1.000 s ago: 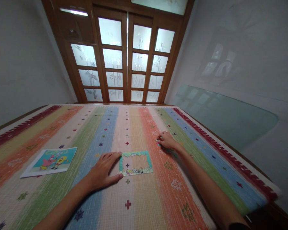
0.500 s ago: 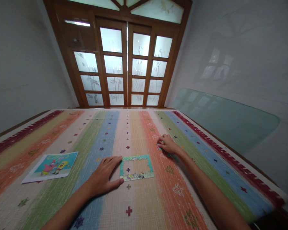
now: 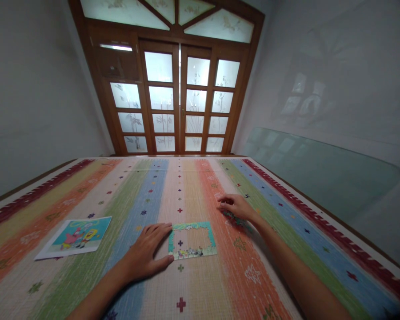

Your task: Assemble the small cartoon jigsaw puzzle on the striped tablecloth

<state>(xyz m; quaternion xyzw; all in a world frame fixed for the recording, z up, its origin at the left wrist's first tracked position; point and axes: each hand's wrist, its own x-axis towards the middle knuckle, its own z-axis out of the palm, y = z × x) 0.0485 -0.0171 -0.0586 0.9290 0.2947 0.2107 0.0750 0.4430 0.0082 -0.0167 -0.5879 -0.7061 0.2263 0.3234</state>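
Observation:
A jigsaw puzzle frame (image 3: 192,240), only its teal border assembled, lies on a striped mat (image 3: 200,284). My left hand (image 3: 146,255) rests flat against the frame's left edge, fingers stretched out. My right hand (image 3: 236,206) reaches to a small heap of loose puzzle pieces (image 3: 240,219) right of the frame, its fingers curled in a pinch at the heap's far side. What the fingers hold is too small to see.
A printed cartoon picture sheet (image 3: 75,237) lies on the mat at the left. Wooden doors with frosted glass panes (image 3: 178,100) stand beyond the mat's far end. A pane of glass (image 3: 320,171) leans on the right wall.
The camera has tilted upward, so everything sits lower in view. My right hand has lifted slightly at the heap of pieces. My left hand stays by the frame.

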